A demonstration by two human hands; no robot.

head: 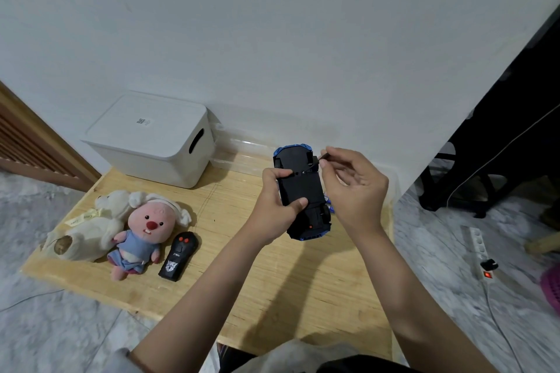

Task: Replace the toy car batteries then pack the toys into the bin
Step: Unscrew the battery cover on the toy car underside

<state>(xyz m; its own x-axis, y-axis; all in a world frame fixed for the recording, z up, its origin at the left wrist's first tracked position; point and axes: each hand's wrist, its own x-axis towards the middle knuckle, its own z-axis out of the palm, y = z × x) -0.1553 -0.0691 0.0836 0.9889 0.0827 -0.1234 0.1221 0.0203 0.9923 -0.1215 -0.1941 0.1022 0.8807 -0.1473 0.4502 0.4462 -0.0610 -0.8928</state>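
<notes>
Blue-edged toy car [303, 191], underside up, is gripped at frame centre by the left hand [280, 200]; a thin dark tool [316, 162] is pinched in the right hand [353, 188] fingers [325, 157].

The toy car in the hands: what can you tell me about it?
The toy car is blue with a black plastic underside, held upside down above the wooden table. The left hand grips its side, thumb on the belly. The right hand pinches a thin dark tool aimed at a spot near the far end. A small red dot shows near the close end.
</notes>
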